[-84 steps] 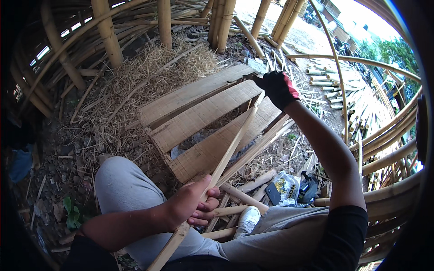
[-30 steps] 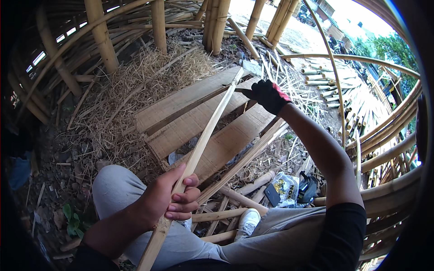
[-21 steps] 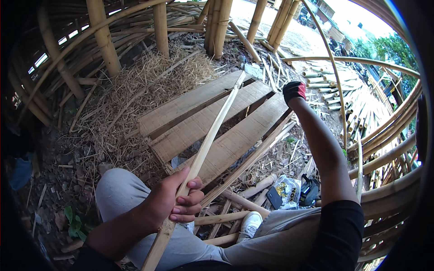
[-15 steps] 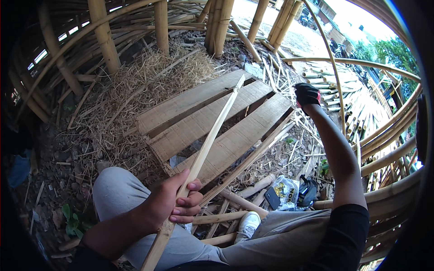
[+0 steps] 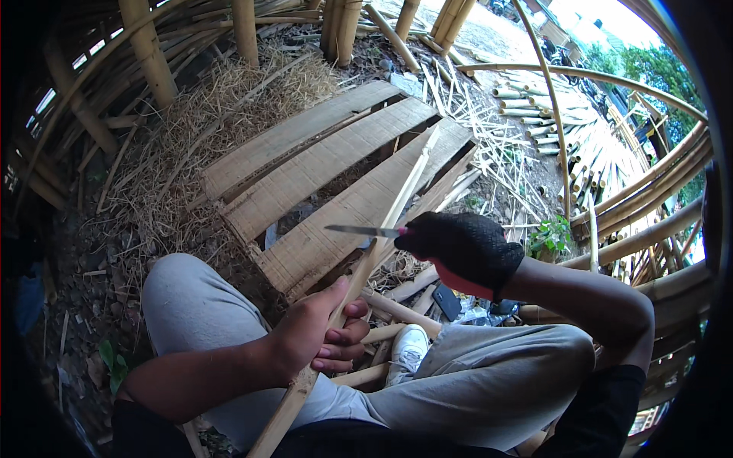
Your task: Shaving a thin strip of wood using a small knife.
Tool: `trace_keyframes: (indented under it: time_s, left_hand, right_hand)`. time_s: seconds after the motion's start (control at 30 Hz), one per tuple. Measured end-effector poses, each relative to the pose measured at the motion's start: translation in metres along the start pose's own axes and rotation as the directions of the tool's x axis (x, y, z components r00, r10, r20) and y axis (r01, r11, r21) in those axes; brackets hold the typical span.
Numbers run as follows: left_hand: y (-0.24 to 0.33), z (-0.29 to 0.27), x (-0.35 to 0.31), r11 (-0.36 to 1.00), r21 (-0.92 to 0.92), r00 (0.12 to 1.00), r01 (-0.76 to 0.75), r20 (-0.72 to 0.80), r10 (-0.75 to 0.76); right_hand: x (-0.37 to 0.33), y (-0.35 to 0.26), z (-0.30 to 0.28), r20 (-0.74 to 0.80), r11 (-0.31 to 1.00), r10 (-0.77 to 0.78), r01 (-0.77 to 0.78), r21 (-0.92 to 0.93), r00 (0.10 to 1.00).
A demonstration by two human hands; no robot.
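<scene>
My bare left hand (image 5: 324, 332) is wrapped round a long split bamboo strip (image 5: 405, 191), which slants from my lap up over the slatted wooden platform (image 5: 336, 221). In a black and red glove, my right hand (image 5: 462, 248) grips a knife (image 5: 359, 229); its handle is mostly hidden in the fist. The blade points left and crosses the strip above my left hand. Whether the blade's edge touches the strip, I cannot tell.
Dry shavings (image 5: 229, 114) are heaped behind the platform at the left. A dark phone (image 5: 447, 302) lies near my white shoe (image 5: 410, 349). Cut bamboo poles (image 5: 534, 114) are stacked at the far right, and upright bamboo posts (image 5: 149, 53) stand at the back.
My right hand has come in from the far right, bringing the knife blade across the strip. My left hand and the strip have shifted slightly right in the view.
</scene>
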State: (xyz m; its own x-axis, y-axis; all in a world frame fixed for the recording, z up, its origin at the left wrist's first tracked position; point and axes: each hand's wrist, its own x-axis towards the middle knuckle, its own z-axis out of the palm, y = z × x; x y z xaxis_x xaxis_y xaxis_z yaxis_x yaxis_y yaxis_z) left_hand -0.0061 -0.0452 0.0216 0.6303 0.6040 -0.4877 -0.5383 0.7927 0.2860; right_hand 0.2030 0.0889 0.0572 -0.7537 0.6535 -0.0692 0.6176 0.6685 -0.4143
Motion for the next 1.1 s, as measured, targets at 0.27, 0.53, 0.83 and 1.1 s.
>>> trace_keyframes:
  time_s: [0.27, 0.53, 0.83, 1.1]
  left_hand:
    - [-0.007, -0.001, 0.006, 0.999, -0.041, 1.0, 0.007, 0.026, -0.006]
    - [-0.011, -0.002, 0.006, 0.993, -0.088, 0.995, 0.073, 0.076, -0.067]
    - [-0.012, -0.006, 0.001, 0.996, -0.051, 0.996, 0.072, 0.053, -0.07]
    - [-0.008, 0.0, 0.001, 0.998, 0.009, 0.997, 0.067, 0.027, -0.067]
  right_hand:
    - [-0.009, -0.008, 0.028, -0.119, 0.989, -0.109, 0.095, -0.117, 0.987]
    - [0.016, 0.063, 0.017, -0.17, 0.851, -0.226, 0.109, -0.514, 0.959]
    - [0.009, 0.017, 0.019, 0.092, 0.829, -0.202, 0.22, -0.514, 0.975]
    - [0.061, 0.121, -0.016, -0.003, 0.846, 0.096, -0.084, -0.527, 0.995]
